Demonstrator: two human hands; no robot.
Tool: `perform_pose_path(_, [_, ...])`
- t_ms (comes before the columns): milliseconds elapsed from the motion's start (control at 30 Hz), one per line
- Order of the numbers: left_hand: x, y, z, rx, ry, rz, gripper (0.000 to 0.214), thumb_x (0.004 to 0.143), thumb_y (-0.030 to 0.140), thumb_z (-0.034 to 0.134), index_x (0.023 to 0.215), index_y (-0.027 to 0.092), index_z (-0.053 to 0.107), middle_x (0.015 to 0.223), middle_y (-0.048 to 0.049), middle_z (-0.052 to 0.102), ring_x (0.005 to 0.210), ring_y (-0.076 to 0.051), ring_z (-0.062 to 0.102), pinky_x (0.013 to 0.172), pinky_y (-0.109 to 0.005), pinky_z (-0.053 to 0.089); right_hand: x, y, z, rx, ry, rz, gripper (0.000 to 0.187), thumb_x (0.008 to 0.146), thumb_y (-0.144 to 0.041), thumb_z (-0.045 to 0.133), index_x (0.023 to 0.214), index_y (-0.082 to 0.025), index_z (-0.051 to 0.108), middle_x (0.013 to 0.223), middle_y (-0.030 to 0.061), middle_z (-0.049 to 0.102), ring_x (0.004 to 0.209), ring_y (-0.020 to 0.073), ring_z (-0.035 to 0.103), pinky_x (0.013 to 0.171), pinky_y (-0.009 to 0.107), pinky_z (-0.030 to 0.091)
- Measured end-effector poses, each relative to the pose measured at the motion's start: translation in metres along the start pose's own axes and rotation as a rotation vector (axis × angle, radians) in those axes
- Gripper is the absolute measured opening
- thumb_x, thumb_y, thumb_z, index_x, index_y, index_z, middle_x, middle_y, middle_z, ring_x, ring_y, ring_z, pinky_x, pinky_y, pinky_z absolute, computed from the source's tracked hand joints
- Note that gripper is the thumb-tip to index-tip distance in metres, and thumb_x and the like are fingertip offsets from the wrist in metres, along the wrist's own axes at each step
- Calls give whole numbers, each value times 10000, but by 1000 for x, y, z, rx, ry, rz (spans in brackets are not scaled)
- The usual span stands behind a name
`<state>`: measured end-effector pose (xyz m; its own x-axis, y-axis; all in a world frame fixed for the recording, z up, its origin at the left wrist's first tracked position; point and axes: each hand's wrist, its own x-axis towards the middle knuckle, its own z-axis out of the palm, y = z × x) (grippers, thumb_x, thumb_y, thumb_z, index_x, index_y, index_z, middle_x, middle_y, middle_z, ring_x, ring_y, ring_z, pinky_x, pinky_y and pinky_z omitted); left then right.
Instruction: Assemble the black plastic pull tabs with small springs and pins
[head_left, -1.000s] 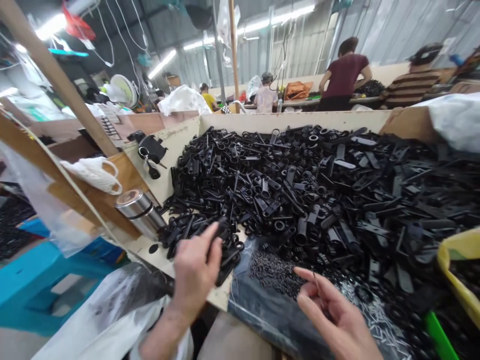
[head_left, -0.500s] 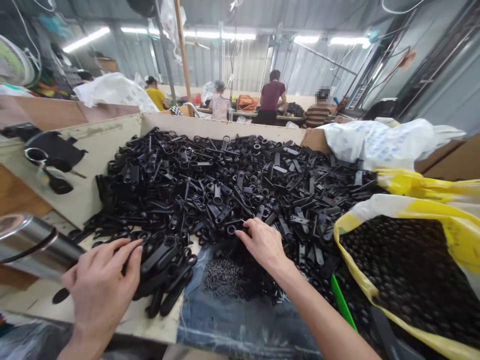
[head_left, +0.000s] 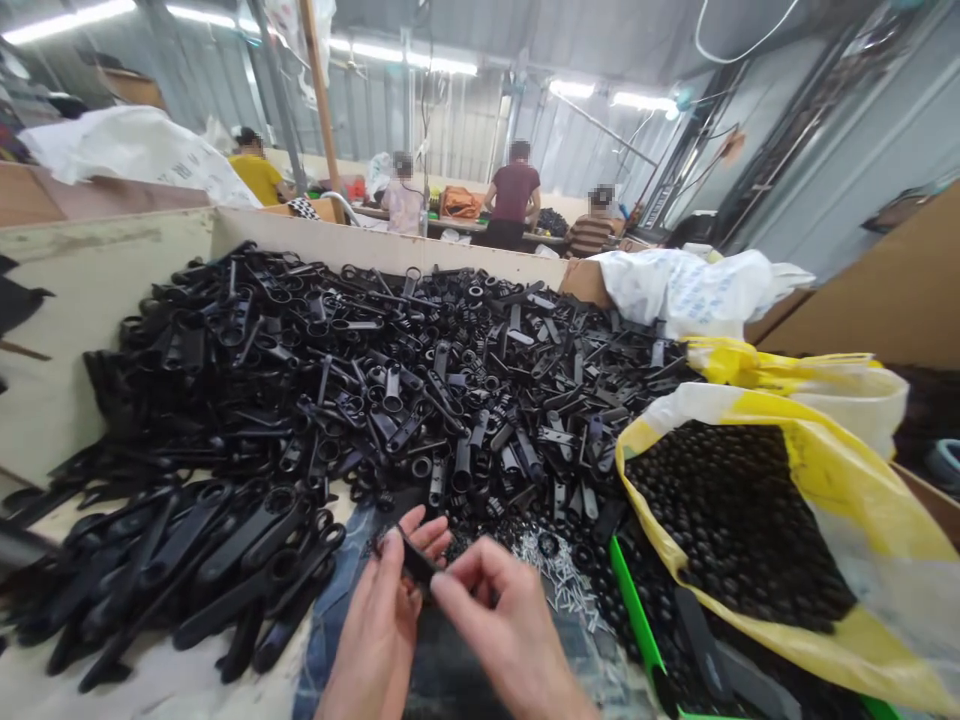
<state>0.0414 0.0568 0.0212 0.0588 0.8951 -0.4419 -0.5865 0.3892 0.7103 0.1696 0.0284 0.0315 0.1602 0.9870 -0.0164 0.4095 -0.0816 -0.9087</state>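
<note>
Over the denim cloth, my left hand grips a narrow black plastic handle between thumb and fingers. My right hand meets it from the right, its thumb and forefinger pinched at the handle's near end. Whether a small piece is also between those fingertips, I cannot tell. To the left of my hands lies a pile of long black handles with ring ends. Small silver pins are scattered beyond my right hand.
A large heap of black plastic parts fills the walled bench. On the right stand a yellow-and-white bag of small black pieces and a green-edged tray. Several people sit or stand at a far bench.
My left hand has left the handle pile and come to the middle with a black handle. My right hand has drawn back from the heap to meet it. The view has shifted right.
</note>
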Motion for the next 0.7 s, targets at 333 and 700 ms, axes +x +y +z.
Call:
perform_pose_path(333, [-5,37,-33,40,-24,-217,366,934,381,699,1189,123,748,840,-51,686,708,-179,646,675,-313,612,51,24,-53,-544,113,-282,122,987,-214,629,994,-224,751,956,23,743,799,176,715,690,243,491])
perform_pose_path(700, [-20,30,-31,269,-186,-254,548,692,550,927,1005,216,626,729,47,646,486,-76,526,385,-159,363,67,26,-58,-623,31,-316,90,985,-198,645,988,-229,729,1056,35,686,771,168,686,677,263,517])
